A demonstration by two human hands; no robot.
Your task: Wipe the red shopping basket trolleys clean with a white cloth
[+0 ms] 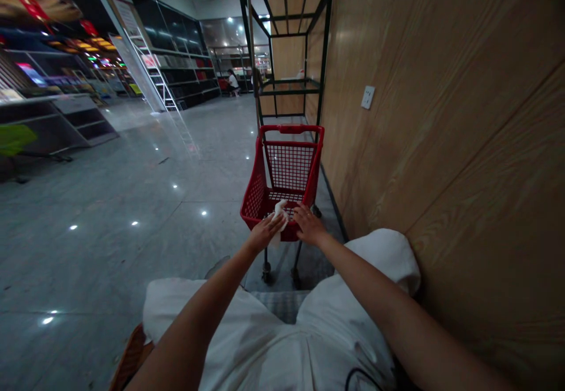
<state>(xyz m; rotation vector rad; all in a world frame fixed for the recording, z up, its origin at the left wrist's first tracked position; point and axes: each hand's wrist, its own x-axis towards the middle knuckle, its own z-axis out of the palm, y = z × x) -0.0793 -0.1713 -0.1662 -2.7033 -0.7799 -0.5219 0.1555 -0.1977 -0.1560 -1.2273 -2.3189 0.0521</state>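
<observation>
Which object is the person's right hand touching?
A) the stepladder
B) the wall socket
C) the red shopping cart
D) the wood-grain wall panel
C: the right hand rests on the near rim of the red shopping cart, with its fingers spread over the rim.

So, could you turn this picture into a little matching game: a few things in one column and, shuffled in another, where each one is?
Things:
1. White cloth
2. Right hand
3. Wall socket
4. Stepladder

Places:
A. On the wood-grain wall
B. Far off across the shiny floor
C. Under the left hand's fingers
D. On the red shopping cart

Pairs: 1-C, 2-D, 3-A, 4-B
</observation>
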